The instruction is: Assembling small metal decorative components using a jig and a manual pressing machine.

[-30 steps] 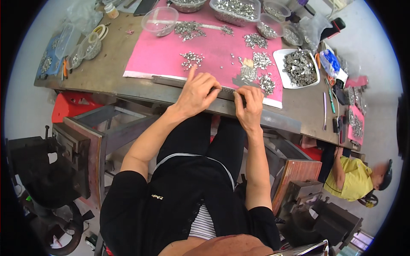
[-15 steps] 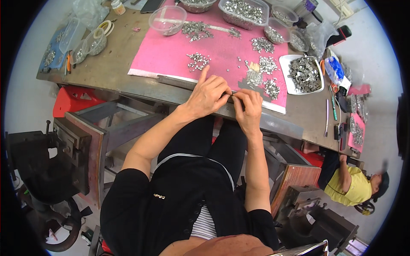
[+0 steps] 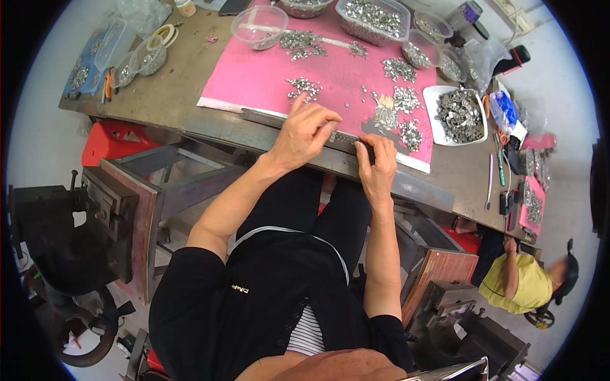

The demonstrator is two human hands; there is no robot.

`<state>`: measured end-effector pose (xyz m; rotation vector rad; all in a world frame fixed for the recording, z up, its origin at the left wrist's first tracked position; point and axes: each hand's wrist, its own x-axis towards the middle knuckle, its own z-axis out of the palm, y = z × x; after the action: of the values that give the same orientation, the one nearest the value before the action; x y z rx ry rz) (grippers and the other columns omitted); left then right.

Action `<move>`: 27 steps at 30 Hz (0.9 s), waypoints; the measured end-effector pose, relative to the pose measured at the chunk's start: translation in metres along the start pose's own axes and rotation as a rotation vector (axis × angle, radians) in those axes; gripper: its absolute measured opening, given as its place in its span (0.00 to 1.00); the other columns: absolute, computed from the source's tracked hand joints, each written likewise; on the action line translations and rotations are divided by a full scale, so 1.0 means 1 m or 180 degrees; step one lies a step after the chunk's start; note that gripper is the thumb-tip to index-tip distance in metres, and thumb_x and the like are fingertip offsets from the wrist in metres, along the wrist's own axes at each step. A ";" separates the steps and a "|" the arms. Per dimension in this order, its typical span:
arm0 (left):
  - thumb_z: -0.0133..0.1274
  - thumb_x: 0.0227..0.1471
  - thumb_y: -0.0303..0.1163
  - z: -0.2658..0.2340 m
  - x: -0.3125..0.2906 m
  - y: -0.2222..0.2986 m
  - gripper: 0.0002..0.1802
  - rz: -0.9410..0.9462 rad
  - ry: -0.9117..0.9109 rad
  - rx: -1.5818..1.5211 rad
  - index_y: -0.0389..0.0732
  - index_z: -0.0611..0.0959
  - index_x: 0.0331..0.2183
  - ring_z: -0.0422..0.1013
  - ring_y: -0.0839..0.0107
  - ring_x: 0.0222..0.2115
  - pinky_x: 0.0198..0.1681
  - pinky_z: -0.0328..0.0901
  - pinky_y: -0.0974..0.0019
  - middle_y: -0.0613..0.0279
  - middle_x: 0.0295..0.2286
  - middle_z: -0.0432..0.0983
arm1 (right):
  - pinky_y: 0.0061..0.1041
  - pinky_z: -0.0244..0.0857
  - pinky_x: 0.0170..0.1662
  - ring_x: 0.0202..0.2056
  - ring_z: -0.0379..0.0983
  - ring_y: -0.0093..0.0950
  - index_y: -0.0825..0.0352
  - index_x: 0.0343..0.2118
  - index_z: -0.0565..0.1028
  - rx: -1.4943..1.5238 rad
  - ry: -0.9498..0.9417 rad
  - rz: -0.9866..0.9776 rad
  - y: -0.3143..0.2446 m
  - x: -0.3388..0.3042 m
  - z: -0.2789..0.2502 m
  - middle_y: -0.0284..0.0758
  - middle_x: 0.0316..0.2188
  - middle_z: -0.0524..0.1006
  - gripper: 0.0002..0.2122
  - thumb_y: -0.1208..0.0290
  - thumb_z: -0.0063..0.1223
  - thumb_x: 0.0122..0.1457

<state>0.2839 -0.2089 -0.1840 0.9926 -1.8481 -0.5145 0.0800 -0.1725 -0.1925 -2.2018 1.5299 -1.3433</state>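
A long dark metal bar [image 3: 343,141] lies along the near edge of the pink mat, with a row of small marks or pieces in its exposed stretch. My right hand [image 3: 379,162] grips its right part between thumb and curled fingers. Over the bar's left part is my left hand [image 3: 302,133], thumb and forefinger tips close together in a pinch; anything between them is too small to make out. Another finger reaches toward a pile of small shiny metal pieces [image 3: 304,87]. Right of my hands lie thin metal strips [image 3: 386,119] beside a further pile [image 3: 410,135].
The pink mat [image 3: 248,73] covers the middle of the bench. A white tray [image 3: 431,120] of dark metal parts stands right, and clear plastic tubs [image 3: 259,28] stand along the back. Red stools and dark machines flank me. A person in yellow [image 3: 518,282] sits at far right.
My hands have moved apart: the left has drawn back leftward, the right slightly rightward. A stretch of the bar now shows between them. The view has shifted a little.
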 end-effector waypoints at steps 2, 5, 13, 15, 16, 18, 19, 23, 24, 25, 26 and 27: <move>0.56 0.56 0.27 -0.016 -0.001 -0.009 0.05 -0.0078 0.0215 0.0217 0.40 0.83 0.36 0.74 0.64 0.37 0.64 0.52 0.46 0.64 0.33 0.80 | 0.33 0.60 0.44 0.39 0.72 0.35 0.66 0.37 0.78 -0.0237 -0.0042 0.0051 -0.002 0.000 0.002 0.36 0.35 0.78 0.09 0.75 0.65 0.53; 0.56 0.57 0.28 -0.036 -0.004 -0.024 0.05 -0.0247 0.0513 0.0507 0.41 0.83 0.36 0.74 0.63 0.37 0.62 0.53 0.47 0.64 0.33 0.80 | 0.33 0.60 0.44 0.40 0.71 0.35 0.66 0.38 0.78 -0.0435 -0.0019 -0.0019 0.000 -0.001 0.005 0.36 0.36 0.78 0.11 0.73 0.66 0.53; 0.56 0.56 0.28 -0.046 -0.014 -0.024 0.06 -0.0253 0.0494 0.0774 0.42 0.84 0.37 0.74 0.65 0.38 0.59 0.54 0.49 0.64 0.34 0.80 | 0.33 0.60 0.45 0.39 0.72 0.35 0.66 0.37 0.78 -0.0078 -0.0029 0.0041 0.000 0.000 0.001 0.36 0.36 0.78 0.08 0.78 0.62 0.54; 0.56 0.56 0.28 -0.043 -0.013 -0.024 0.06 -0.0239 0.0482 0.0774 0.42 0.84 0.37 0.74 0.65 0.38 0.59 0.54 0.49 0.64 0.34 0.80 | 0.33 0.60 0.45 0.39 0.72 0.35 0.66 0.37 0.78 -0.0114 -0.0008 -0.0056 -0.001 0.000 0.000 0.35 0.36 0.77 0.07 0.78 0.61 0.54; 0.56 0.56 0.28 -0.043 -0.014 -0.024 0.06 -0.0228 0.0460 0.0796 0.43 0.84 0.37 0.73 0.65 0.39 0.60 0.54 0.49 0.64 0.34 0.80 | 0.34 0.60 0.46 0.40 0.72 0.35 0.65 0.37 0.79 -0.0180 0.0015 -0.0191 -0.003 0.000 0.000 0.35 0.36 0.77 0.08 0.78 0.62 0.54; 0.56 0.56 0.28 -0.036 -0.016 -0.022 0.05 -0.0157 0.0439 0.0753 0.43 0.84 0.37 0.73 0.65 0.39 0.60 0.53 0.49 0.64 0.34 0.80 | 0.34 0.60 0.47 0.41 0.72 0.35 0.64 0.38 0.79 -0.0240 0.0031 -0.0327 -0.005 -0.001 0.002 0.34 0.37 0.77 0.09 0.77 0.62 0.53; 0.56 0.56 0.28 -0.031 -0.016 -0.020 0.05 -0.0068 0.0413 0.0700 0.43 0.83 0.37 0.73 0.65 0.39 0.60 0.53 0.49 0.65 0.34 0.80 | 0.35 0.60 0.48 0.43 0.72 0.34 0.63 0.38 0.80 -0.0412 -0.0026 -0.0430 -0.007 -0.002 0.003 0.33 0.38 0.77 0.10 0.77 0.63 0.52; 0.58 0.52 0.26 -0.017 -0.023 -0.019 0.06 0.0004 0.0592 0.0516 0.44 0.83 0.35 0.71 0.66 0.36 0.58 0.52 0.50 0.66 0.32 0.78 | 0.37 0.60 0.50 0.46 0.71 0.35 0.59 0.39 0.81 -0.0716 -0.0010 -0.0600 -0.005 -0.008 0.011 0.31 0.41 0.77 0.13 0.77 0.65 0.50; 0.58 0.52 0.26 -0.015 -0.024 -0.019 0.06 -0.0001 0.0596 0.0515 0.44 0.83 0.35 0.71 0.66 0.36 0.58 0.52 0.50 0.66 0.32 0.78 | 0.37 0.60 0.50 0.45 0.71 0.35 0.59 0.39 0.81 -0.0781 0.0043 -0.0667 -0.005 -0.008 0.011 0.32 0.41 0.77 0.13 0.77 0.65 0.50; 0.58 0.52 0.26 -0.015 -0.024 -0.019 0.06 0.0007 0.0669 0.0471 0.43 0.83 0.35 0.72 0.66 0.36 0.59 0.52 0.49 0.66 0.32 0.79 | 0.37 0.60 0.50 0.45 0.71 0.35 0.59 0.39 0.81 -0.0776 0.0039 -0.0674 -0.005 -0.008 0.012 0.32 0.41 0.77 0.13 0.77 0.65 0.50; 0.58 0.53 0.26 -0.015 -0.025 -0.019 0.06 0.0014 0.0745 0.0429 0.43 0.84 0.35 0.72 0.66 0.36 0.59 0.52 0.49 0.66 0.32 0.79 | 0.37 0.60 0.50 0.45 0.71 0.36 0.60 0.39 0.81 -0.0806 0.0035 -0.0697 -0.006 -0.008 0.012 0.32 0.41 0.77 0.13 0.77 0.65 0.50; 0.58 0.53 0.26 -0.016 -0.027 -0.019 0.06 0.0005 0.0758 0.0436 0.43 0.84 0.35 0.72 0.66 0.36 0.59 0.52 0.49 0.66 0.32 0.79 | 0.37 0.61 0.50 0.45 0.71 0.36 0.60 0.39 0.81 -0.0834 0.0029 -0.0723 -0.007 -0.008 0.012 0.32 0.41 0.77 0.12 0.77 0.65 0.50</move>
<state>0.3121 -0.1973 -0.2040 1.0938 -1.6867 -0.2580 0.0927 -0.1672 -0.2000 -2.6002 1.5780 -1.2741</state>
